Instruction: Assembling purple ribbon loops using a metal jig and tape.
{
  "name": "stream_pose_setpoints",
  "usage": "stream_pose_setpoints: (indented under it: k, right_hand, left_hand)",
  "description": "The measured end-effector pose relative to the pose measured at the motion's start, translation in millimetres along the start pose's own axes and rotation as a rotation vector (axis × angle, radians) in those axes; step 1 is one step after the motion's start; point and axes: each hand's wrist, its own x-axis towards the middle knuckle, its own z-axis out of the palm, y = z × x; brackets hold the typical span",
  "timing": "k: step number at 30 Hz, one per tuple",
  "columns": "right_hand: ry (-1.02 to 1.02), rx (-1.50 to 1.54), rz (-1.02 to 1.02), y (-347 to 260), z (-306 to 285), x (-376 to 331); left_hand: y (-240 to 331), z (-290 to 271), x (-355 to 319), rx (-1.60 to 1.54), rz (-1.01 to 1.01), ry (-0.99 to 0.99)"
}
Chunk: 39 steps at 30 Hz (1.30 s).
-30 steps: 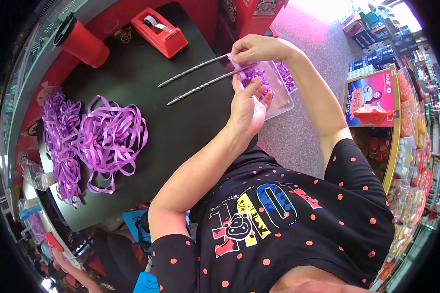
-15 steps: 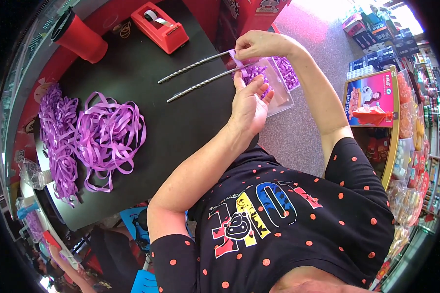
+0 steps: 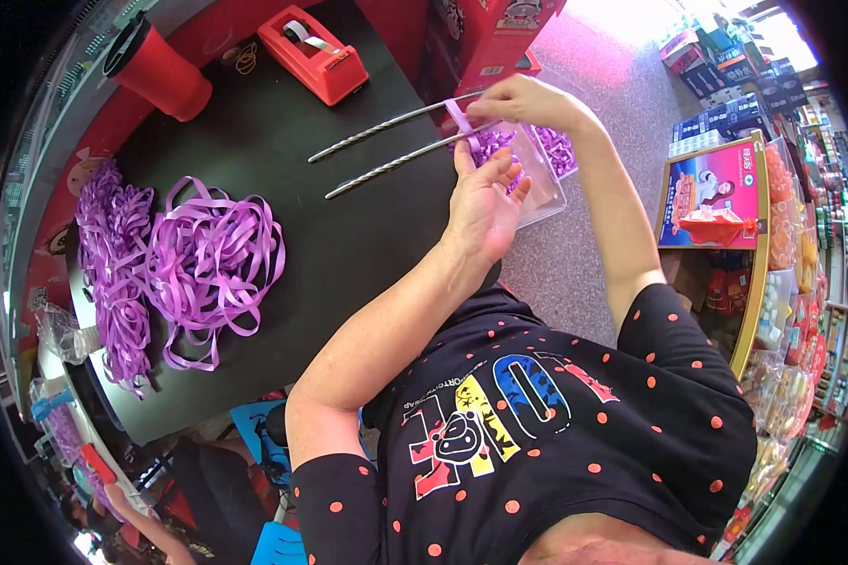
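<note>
Ribbon (image 3: 458, 115) stretched across twin rods (image 3: 377, 129), 12 o'clock.
Slip-off risked if slackened; left hand (image 3: 485, 202) half-open, hold of right hand (image 3: 535, 102) can't be told.

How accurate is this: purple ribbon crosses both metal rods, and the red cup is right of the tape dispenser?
Not quite: the red cup is left of the tape dispenser, as the head view shows. Purple ribbon does cross both metal rods.

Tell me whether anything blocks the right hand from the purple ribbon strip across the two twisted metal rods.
Nothing visible does. The right hand is right by the purple ribbon strip, though contact is unclear; the left hand is on the strip's nearer side, not between them.
</note>
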Motion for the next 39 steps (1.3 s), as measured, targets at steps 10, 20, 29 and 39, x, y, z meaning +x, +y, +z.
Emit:
stream_pose_setpoints:
  k: [10, 20, 29, 39]
  right_hand:
    - [-0.4, 1.296, -0.213, 38.4, 71.7, 29.5]
    - [-0.516, 1.317, -0.302, 61.7, 77.2, 50.7]
    - [-0.401, 1.14, -0.021, 42.4, 36.7, 30.1]
    - [-0.311, 1.052, 0.104, 27.4, 18.9, 14.0]
  left_hand:
    - [5.1, 2.8, -4.2, -0.08, -0.034, -0.004]
    - [3.0, 6.2, -5.4, -0.087, -0.036, 0.013]
    - [2.2, 1.8, -3.7, -0.001, -0.002, 0.017]
    - [-1.9, 5.6, -6.2, 0.039, 0.036, 0.018]
